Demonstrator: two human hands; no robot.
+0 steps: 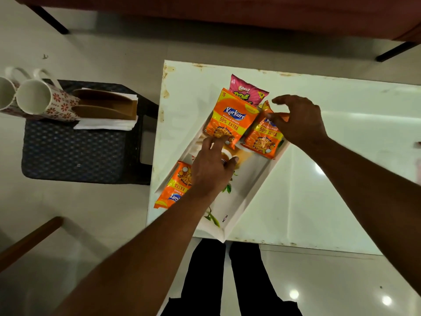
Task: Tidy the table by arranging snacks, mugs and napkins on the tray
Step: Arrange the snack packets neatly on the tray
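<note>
White table [330, 179] carries a tray [250, 185]. The right hand [300, 122] grip pinches the right Kurkure packet [262, 142]; the left hand [211, 169] grip, loose, touches the middle Kurkure packet [230, 115].

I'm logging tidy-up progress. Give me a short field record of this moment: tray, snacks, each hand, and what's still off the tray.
tray: white floral tray, diagonal on the white table
snacks: pink Bingo packet, middle Kurkure packet, right Kurkure packet at tray's far end; third Kurkure packet overhangs left rim
left hand: fingertips touch middle Kurkure packet
right hand: pinches right Kurkure packet's top
off tray: two mugs, napkins on dark mat
</note>
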